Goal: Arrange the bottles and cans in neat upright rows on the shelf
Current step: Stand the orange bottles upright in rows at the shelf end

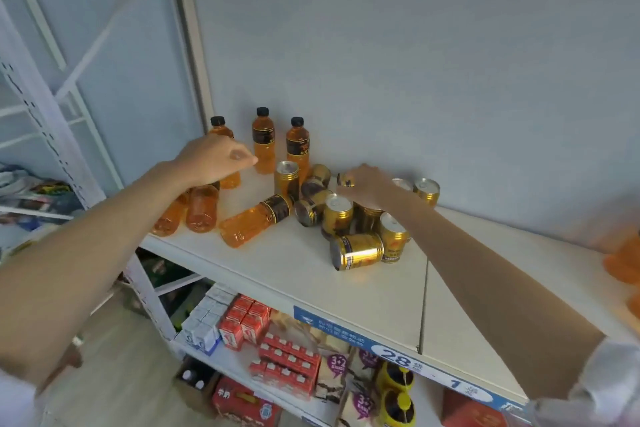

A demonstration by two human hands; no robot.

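Three orange bottles (264, 139) stand upright along the shelf's (311, 274) back edge; our left hand (211, 158) hovers loosely curled, holding nothing, our right hand (363, 184) clasps a gold can (343, 180) among the cans; the front edge lies bare.

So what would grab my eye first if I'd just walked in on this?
Probably the jumble mid-shelf: gold cans, some upright and some toppled, with the right hand reaching into them. Left of them, orange bottles lie on their sides while three stand against the back wall behind the left hand.
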